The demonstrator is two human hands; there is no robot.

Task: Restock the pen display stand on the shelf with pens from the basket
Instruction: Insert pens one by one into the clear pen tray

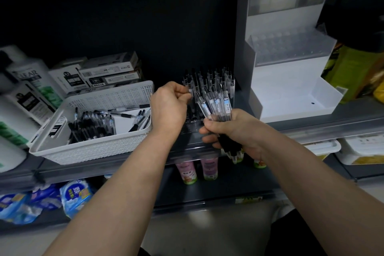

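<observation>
On shelf (pixel 188 148) at 9 o'clock, white basket (pixel 91 148) holding loose pens (pixel 93 125); at centre, left hand (pixel 168 106) pinching one pen (pixel 190 91) over pen display stand (pixel 194 119) at 12 o'clock; at 3 o'clock, right hand (pixel 235 134) clenched round fanned pen bundle (pixel 217 107).
</observation>
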